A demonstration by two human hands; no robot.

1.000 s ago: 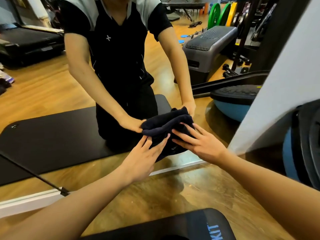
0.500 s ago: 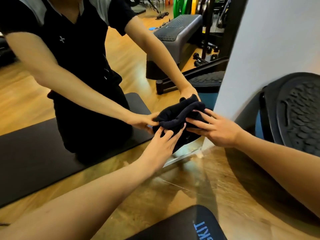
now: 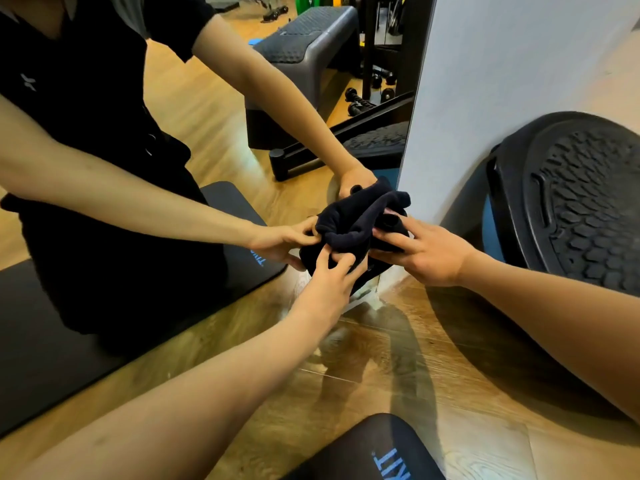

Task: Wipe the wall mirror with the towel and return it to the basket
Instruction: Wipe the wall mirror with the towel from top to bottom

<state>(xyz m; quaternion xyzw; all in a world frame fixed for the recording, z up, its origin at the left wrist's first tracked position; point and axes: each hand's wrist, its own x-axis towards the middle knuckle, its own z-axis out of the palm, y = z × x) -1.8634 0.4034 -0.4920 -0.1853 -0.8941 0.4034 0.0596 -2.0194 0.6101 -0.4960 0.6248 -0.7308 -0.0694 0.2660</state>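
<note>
Wiping has carried the bunched dark navy cloth towel (image 3: 356, 225) rightward along the bottom of the frameless wall mirror (image 3: 214, 161): 1 second ago it sat well left of the glass's right edge, and now it is pressed into the lower right corner, just beside the white wall (image 3: 519, 64). By my judgement that finishes the bottom strip, so the remaining work is any unwiped glass and the return to the basket.

The left hand (image 3: 329, 282) pinches a fold of the towel with curled fingers; the right hand (image 3: 426, 251) presses it with spread, nearly straight fingers.

No basket is in view. The towel covers the mirror's corner, so its cleanliness cannot be judged. The mirror's top is cut off, and the black ribbed balance trainer (image 3: 571, 202) runs off the right edge.
</note>
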